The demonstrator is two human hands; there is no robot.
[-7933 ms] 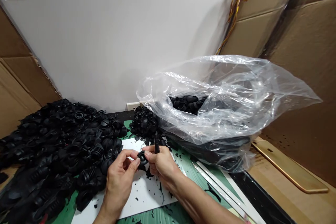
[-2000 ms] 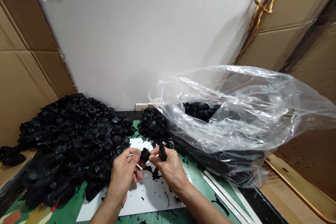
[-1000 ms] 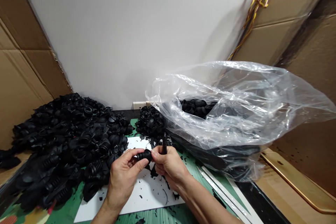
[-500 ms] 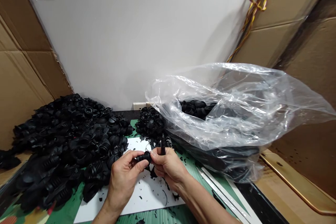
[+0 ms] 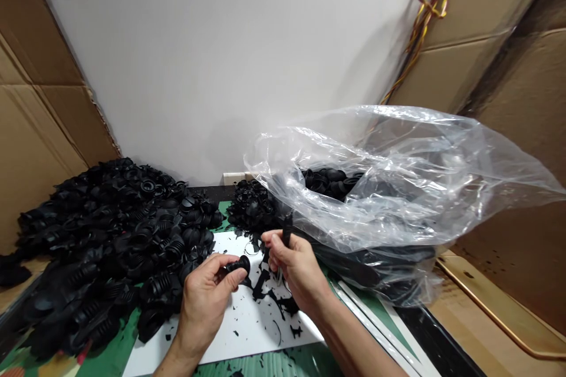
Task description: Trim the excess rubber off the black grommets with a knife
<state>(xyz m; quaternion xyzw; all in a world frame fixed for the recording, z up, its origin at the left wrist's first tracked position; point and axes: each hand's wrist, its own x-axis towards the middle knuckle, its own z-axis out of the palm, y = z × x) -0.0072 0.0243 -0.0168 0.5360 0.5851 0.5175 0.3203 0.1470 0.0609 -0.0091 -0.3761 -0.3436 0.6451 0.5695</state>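
My left hand [image 5: 206, 291] pinches a small black ribbed rubber part [image 5: 239, 265] between thumb and fingers, above a white sheet [image 5: 260, 330]. To its right, my right hand [image 5: 294, 262] is closed around a slim black-handled tool [image 5: 287, 228] held upright, with a thin metallic end showing below the fingers. A gap separates this hand from the ribbed part. Black scraps [image 5: 263, 285] lie on the sheet between and below the hands.
A large heap of black ribbed parts [image 5: 110, 230] covers the left side. Behind the hands sits a smaller pile of black scraps [image 5: 252, 203]. A clear plastic bag [image 5: 398, 206] holding black parts stands at right, near white strips [image 5: 375, 327]. Cardboard [image 5: 39, 88] flanks the wall.
My right hand has come away from the ribbed part, moving up and to the right with the tool. My left hand keeps its hold, nearly in place.
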